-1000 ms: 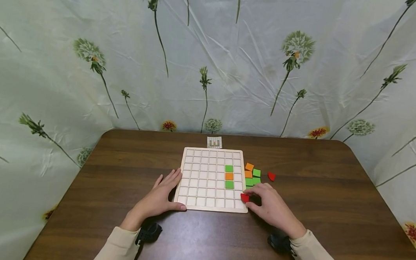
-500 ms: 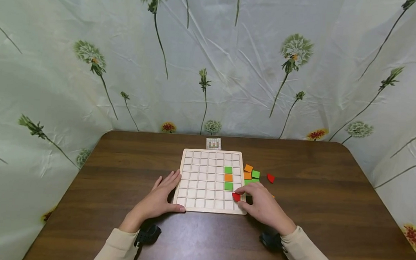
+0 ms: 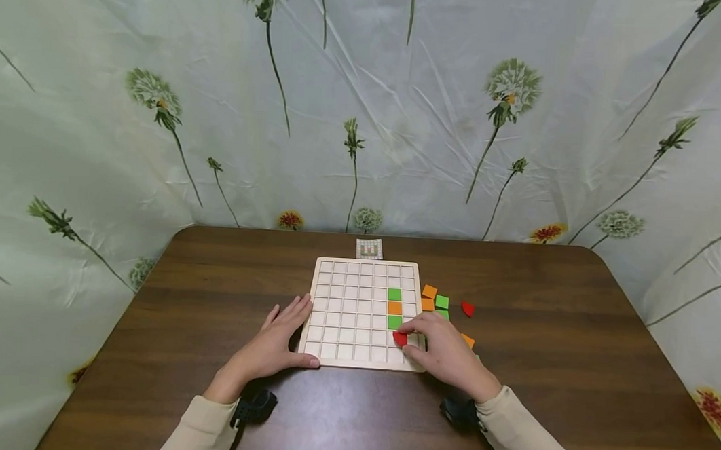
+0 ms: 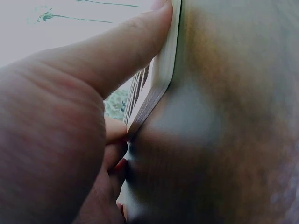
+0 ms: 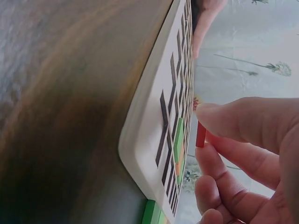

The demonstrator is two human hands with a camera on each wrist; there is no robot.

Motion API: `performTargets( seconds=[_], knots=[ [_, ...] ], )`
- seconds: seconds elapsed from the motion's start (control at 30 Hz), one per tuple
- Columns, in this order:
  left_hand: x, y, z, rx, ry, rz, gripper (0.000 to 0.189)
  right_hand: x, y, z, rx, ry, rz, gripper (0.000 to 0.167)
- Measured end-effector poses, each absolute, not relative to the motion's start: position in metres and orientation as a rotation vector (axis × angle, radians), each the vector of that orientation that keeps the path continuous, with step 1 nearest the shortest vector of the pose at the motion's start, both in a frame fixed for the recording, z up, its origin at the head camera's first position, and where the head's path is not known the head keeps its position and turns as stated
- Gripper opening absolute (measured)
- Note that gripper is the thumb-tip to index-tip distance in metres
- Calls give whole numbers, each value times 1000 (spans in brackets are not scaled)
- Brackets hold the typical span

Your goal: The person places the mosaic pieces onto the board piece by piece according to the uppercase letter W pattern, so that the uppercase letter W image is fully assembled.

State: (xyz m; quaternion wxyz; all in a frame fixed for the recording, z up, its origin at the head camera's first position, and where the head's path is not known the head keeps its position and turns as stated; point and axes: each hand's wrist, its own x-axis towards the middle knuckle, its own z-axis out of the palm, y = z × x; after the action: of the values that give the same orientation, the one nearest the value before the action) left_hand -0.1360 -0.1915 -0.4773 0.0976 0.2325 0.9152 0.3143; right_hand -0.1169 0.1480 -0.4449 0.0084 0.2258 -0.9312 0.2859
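A pale wooden grid board [image 3: 355,335] lies flat on the table. My left hand [image 3: 273,346] rests at its left side, fingers along the edge and thumb on the near left corner. My right hand [image 3: 446,348] pinches a red piece [image 3: 400,339] with one rounded side, held over the lower right squares. In the right wrist view the red piece [image 5: 201,134] is edge-on between thumb and fingertips, apart from the board [image 5: 140,144]. Just beyond it, a green tile [image 3: 394,294], an orange tile [image 3: 395,308] and another green tile [image 3: 395,322] form a column in the grid.
Right of the board lie loose orange tiles [image 3: 428,304] and green tiles [image 3: 442,302], some partly hidden by my right hand. A second red piece [image 3: 467,309] lies farther right. A small patterned card [image 3: 369,248] sits behind the board. Flowered cloth [image 3: 317,114] hangs behind the table.
My right hand has carried the red piece left, from the board's right edge to over the squares below the tile column. My left hand stays where it was.
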Motion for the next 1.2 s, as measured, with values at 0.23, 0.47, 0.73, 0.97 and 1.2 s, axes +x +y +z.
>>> performTargets(
  seconds=[0.23, 0.47, 0.73, 0.97, 1.2],
  knots=[
    [-136, -193, -478, 677, 2711, 915, 115, -120, 141, -448, 741, -2881, 881, 18],
    [-136, -193, -478, 679, 2712, 928, 114, -123, 139, -450, 782, -2874, 896, 20],
    [-136, -192, -478, 680, 2727, 920, 115, -126, 138, -454, 808, -2873, 890, 23],
    [-135, -192, -475, 662, 2707, 909, 116, -128, 139, -455, 837, -2895, 859, 27],
    [-136, -191, -475, 673, 2713, 919, 115, -130, 140, -456, 893, -2901, 817, 32]
  ],
)
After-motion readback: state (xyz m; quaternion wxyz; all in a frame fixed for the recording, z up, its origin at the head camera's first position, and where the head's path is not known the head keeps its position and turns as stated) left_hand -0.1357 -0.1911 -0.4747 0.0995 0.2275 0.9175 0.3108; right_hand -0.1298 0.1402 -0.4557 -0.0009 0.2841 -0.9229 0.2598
